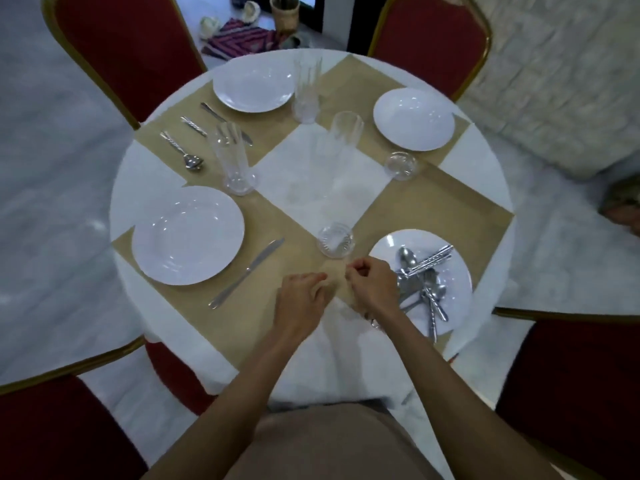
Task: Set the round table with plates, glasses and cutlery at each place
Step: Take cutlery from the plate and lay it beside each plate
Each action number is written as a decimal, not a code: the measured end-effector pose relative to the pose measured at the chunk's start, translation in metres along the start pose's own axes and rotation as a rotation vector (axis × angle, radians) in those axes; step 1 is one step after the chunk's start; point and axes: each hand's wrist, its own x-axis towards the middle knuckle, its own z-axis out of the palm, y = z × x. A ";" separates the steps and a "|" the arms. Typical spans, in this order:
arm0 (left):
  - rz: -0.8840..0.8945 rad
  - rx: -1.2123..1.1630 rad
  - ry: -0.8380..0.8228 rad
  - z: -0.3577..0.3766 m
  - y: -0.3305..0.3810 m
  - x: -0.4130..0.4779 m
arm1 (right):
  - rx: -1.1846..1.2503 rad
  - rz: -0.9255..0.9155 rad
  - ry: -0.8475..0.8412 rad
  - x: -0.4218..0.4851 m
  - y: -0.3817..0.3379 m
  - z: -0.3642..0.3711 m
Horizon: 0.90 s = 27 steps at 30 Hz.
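Left hand (304, 296) and right hand (372, 285) curl close together; whether they pinch anything is too blurred to tell. Cutlery (420, 275) lies crisscrossed on the plate (455, 289), just beside the right hand, at its three o'clock.

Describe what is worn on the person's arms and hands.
The left hand and right hand are ungloved; no ring, watch or bracelet shows. The left forearm and right forearm are uncovered down to the picture's lower edge, no sleeve in view. A plain beige garment covers the body below.
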 end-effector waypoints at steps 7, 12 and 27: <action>0.117 -0.014 -0.117 0.047 0.064 0.005 | -0.133 0.044 0.100 0.010 0.062 -0.097; 0.114 0.089 -0.193 0.071 0.095 0.010 | -0.232 -0.048 0.056 0.030 0.080 -0.123; -0.082 -0.030 -0.012 0.086 0.100 0.003 | -1.111 -0.606 -0.214 0.099 0.073 -0.138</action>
